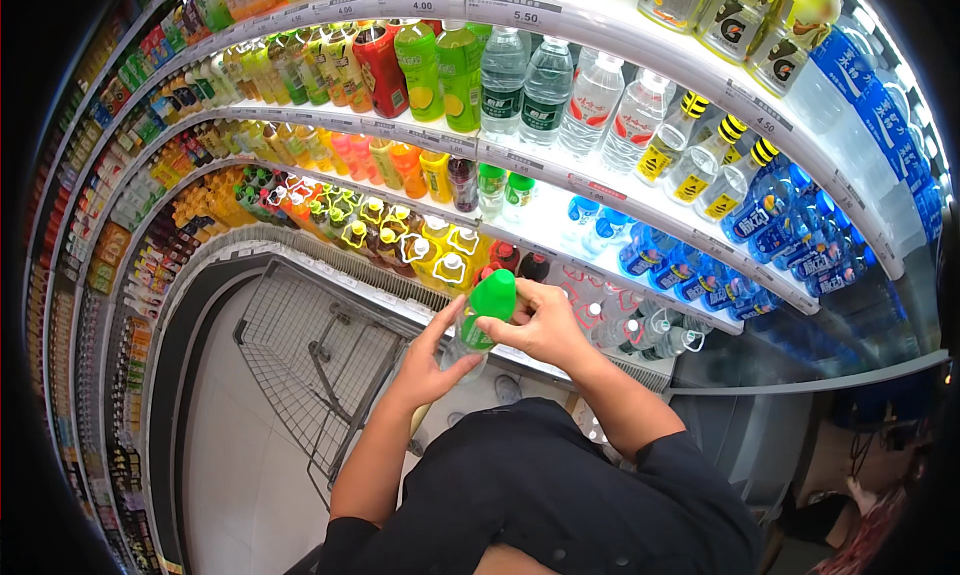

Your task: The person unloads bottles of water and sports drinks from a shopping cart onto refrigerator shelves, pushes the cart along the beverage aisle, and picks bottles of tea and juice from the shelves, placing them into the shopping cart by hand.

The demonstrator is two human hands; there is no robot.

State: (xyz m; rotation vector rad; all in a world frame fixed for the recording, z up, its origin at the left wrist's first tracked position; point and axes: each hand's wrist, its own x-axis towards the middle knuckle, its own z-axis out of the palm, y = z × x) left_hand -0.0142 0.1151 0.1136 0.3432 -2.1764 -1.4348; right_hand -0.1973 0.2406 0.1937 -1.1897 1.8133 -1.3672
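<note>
A transparent plastic bottle (473, 335) with a large green cap and a green label is held up in front of my chest, its cap tilted toward the shelves. My left hand (430, 363) wraps round the lower side of the bottle. From the other side, my right hand (543, 325) grips it near the cap, thumb across the label. Similar green-capped bottles (518, 189) stand on the shelf beyond my hands.
A wire shopping cart (300, 350) stands at my left on the pale floor. Curved drink shelves wrap around ahead, with large water bottles (548, 90), blue-labelled bottles (650, 250) and yellow-capped jugs (450, 267). A dark rounded panel (740, 430) ends the shelving at right.
</note>
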